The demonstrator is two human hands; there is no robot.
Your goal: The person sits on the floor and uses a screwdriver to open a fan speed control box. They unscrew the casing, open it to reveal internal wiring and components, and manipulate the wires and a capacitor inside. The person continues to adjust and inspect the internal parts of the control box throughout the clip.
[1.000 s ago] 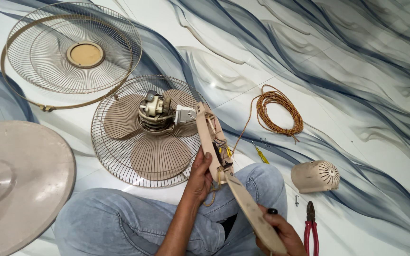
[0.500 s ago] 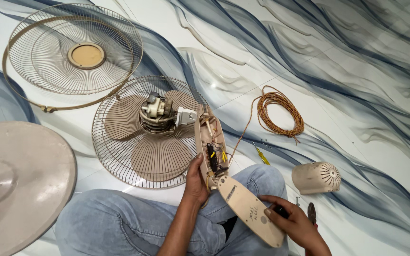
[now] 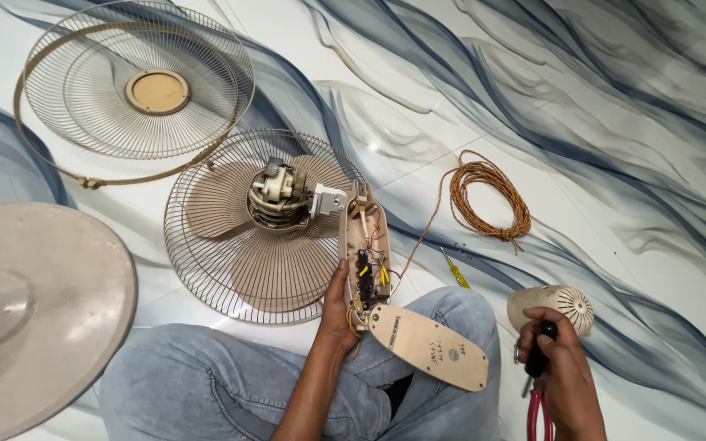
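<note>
On your lap, your left hand point(image 3: 338, 314) grasps the open fan neck housing point(image 3: 365, 253); right hand point(image 3: 561, 367) fingers clench a black-handled tool point(image 3: 539, 355).

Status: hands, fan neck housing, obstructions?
Left hand gripping open beige fan neck housing. Right hand holding black-handled tool. Loose beige cover plate on lap.

Glossy marbled floor point(image 3: 614, 122), smooth and reflective. On it, beside the open matt beige plastic switch housing point(image 3: 365, 245): thin wire-metal rear grille point(image 3: 206, 278) with matt plastic blades point(image 3: 267, 265) and bare-metal motor point(image 3: 275, 192). Beyond the housing, braided orange cord point(image 3: 488, 200). Below it, smooth plastic cover plate point(image 3: 431, 347) on faded blue denim point(image 3: 206, 384). Black-handled tool point(image 3: 539, 359) gripped in right hand point(image 3: 561, 380).
</note>
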